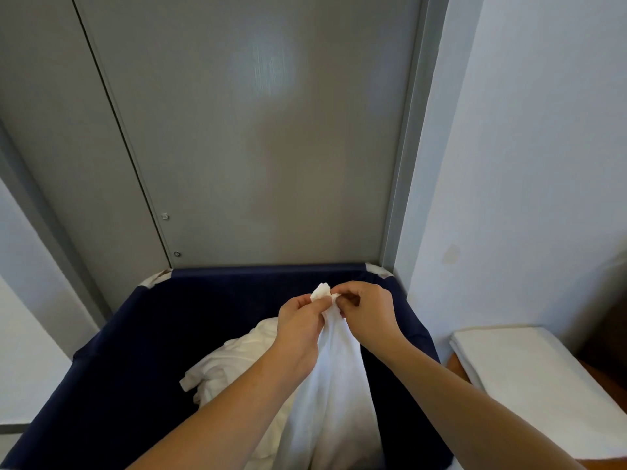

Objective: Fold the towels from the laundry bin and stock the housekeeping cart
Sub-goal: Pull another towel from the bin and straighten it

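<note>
A white towel [334, 395] hangs from both my hands above the dark blue laundry bin [142, 351]. My left hand [300, 325] pinches the towel's top corner, and my right hand [368, 310] pinches the same bunched corner right beside it. The cloth drapes straight down between my forearms. More crumpled white towels [234, 364] lie inside the bin, left of the hanging one.
A folded white towel stack [529, 378] rests on a wooden surface at the right. Grey cabinet doors [258, 147] stand directly behind the bin. A white wall [529, 164] closes the right side.
</note>
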